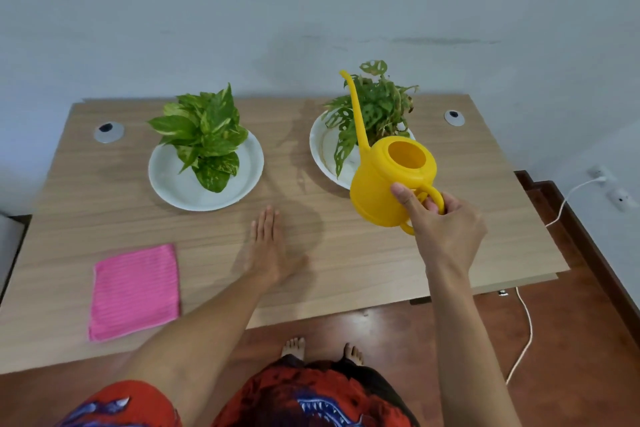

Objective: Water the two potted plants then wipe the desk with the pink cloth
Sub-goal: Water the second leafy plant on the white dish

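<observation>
My right hand (440, 222) grips the handle of a yellow watering can (388, 184), held above the desk in front of the right plant (374, 107); its long spout rises in front of that plant's leaves. That plant stands in a white saucer (317, 146). The left plant (204, 135), with broad variegated leaves, stands in its own white saucer (166, 180). My left hand (268, 250) rests flat on the wooden desk (104, 211), fingers straight, between the two saucers and nearer to me. A folded pink cloth (135, 291) lies flat at the front left of the desk.
Two round cable grommets (108, 131) (454, 117) sit near the desk's back corners. The desk backs onto a pale wall. A white cable (526, 322) trails over the wooden floor on the right from a wall socket (601, 175). My bare feet (322, 348) stand below the front edge.
</observation>
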A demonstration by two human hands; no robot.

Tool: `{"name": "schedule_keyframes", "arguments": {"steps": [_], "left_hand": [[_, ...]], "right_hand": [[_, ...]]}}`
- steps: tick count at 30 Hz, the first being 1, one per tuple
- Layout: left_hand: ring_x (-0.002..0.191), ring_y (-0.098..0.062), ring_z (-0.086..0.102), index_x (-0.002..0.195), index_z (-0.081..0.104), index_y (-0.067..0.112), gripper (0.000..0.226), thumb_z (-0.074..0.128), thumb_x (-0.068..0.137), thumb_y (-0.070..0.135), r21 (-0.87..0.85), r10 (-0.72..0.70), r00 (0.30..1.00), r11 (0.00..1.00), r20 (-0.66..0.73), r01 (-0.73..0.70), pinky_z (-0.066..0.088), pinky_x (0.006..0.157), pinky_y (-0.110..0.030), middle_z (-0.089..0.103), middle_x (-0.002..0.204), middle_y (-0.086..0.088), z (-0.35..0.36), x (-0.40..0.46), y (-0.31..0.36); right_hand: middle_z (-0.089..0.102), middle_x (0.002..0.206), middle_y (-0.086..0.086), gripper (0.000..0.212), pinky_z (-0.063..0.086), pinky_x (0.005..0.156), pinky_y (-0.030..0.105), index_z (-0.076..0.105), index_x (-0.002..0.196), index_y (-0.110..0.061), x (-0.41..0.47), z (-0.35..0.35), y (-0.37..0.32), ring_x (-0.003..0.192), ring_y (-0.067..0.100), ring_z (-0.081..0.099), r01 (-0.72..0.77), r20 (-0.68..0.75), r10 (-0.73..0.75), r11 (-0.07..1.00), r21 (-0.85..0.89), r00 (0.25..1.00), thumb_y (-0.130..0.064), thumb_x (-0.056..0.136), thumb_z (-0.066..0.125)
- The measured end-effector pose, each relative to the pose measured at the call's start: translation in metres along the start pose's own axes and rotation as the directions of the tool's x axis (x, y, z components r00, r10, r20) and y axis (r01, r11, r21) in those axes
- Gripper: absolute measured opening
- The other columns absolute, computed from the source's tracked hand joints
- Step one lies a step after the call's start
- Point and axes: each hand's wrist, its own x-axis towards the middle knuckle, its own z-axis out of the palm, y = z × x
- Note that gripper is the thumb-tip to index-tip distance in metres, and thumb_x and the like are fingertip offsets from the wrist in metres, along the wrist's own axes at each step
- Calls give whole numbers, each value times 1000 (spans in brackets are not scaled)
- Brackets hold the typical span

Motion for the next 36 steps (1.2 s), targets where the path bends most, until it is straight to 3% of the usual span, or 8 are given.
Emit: {"name": "schedule_keyframes", "arguments": {"steps": [5,8,12,18,24,31,34,36], "left_hand": [[155,-26,-22,160,-10,3,119,44,87,80,-29,-119,991,993,-60,117,-18,123,-41,-22,168,-14,-4,-12,-34],[156,-25,-20,161,-8,3,120,45,85,81,-71,-180,980,982,-87,174,-15,125,-41,-19,169,-15,-4,-21,-55],[157,-26,-14,162,-1,4,120,45,84,82,-109,-223,968,972,-119,210,-11,126,-42,-11,170,-16,0,-31,-76],[156,-24,-18,162,-6,8,127,17,70,93,-113,-223,969,971,-110,211,-13,126,-41,-17,169,-12,2,-49,-96],[152,-25,-30,158,-21,9,119,31,86,87,-37,-228,974,973,-10,228,-18,124,-44,-33,164,-12,5,-52,-97],[146,-24,-41,155,-29,8,146,37,64,102,-56,-252,964,965,82,257,-21,122,-48,-42,159,-11,0,-49,-94],[145,-25,-42,154,-31,8,150,37,61,104,-66,-237,967,968,92,243,-22,121,-49,-44,158,-12,-2,-49,-95],[145,-24,-43,154,-30,8,150,38,61,103,-79,-231,968,968,95,239,-23,121,-49,-44,158,-12,-2,-49,-95]], "right_hand": [[33,50,-2,62,28,48,27,36,47,-22,-11,20,-12,49,11,29,42,96,-44,999,28,994,-54,68,85],[38,52,1,62,30,50,30,39,50,-18,-18,33,-18,51,14,31,56,154,-59,998,22,986,-55,67,85],[38,53,1,61,30,48,23,45,52,-14,-28,47,-24,50,11,33,92,227,-99,995,42,969,-58,66,84],[40,51,1,62,32,51,31,39,49,-19,-43,60,-34,49,12,33,123,287,-126,992,30,950,-58,65,84],[39,49,-4,53,31,49,26,45,47,-25,-52,62,-43,47,8,40,138,325,-141,990,31,935,-53,65,86],[39,47,-7,56,30,52,28,47,49,-19,-58,60,-53,46,10,36,139,342,-138,990,20,930,-61,61,82],[39,50,0,63,30,52,29,46,51,-11,-59,60,-57,50,16,35,154,335,-149,988,12,930,-67,57,75],[37,49,0,64,29,52,29,41,50,-15,-61,60,-59,50,16,34,167,336,-161,986,11,928,-66,59,79]]}}
